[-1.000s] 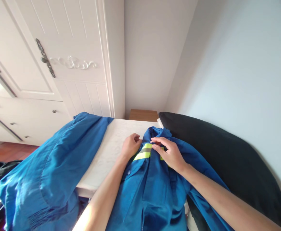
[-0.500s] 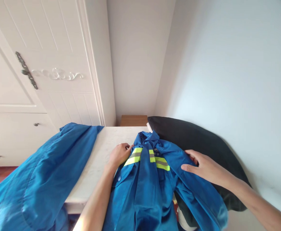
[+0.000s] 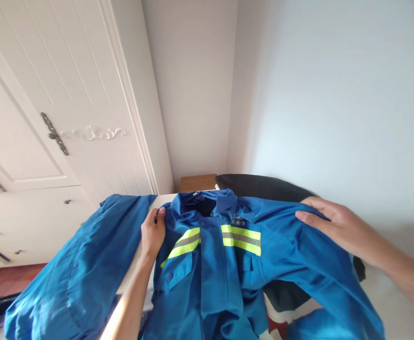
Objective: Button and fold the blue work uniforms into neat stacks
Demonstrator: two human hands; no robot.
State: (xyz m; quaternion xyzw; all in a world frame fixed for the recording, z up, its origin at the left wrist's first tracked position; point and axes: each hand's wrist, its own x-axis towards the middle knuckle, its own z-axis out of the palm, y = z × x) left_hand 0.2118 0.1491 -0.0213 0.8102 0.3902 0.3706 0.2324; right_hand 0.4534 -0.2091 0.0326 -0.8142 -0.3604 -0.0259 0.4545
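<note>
A blue work jacket (image 3: 214,264) with yellow-and-grey reflective strips hangs spread before me, its collar at the top and small white lettering on the chest. My left hand (image 3: 153,231) pinches the shoulder on the left side of the picture, thumb on top. On the other side, my right hand (image 3: 329,219) grips the upper sleeve, with the thumb over the cloth and the fingers behind it. That sleeve runs down to the lower right. The jacket's lower part is cut off by the picture's bottom edge.
Another blue garment (image 3: 75,264) lies over a white surface (image 3: 164,200) on the left. Behind the jacket is a black cushion-like thing (image 3: 263,184) against the wall. A white cabinet (image 3: 97,94) stands at the left, and a brown wooden piece (image 3: 198,182) sits in the corner.
Both hands have moved apart, the left one leftward and the right one rightward and up. The jacket's shoulders and collar are now spread wider. The view has tilted slightly.
</note>
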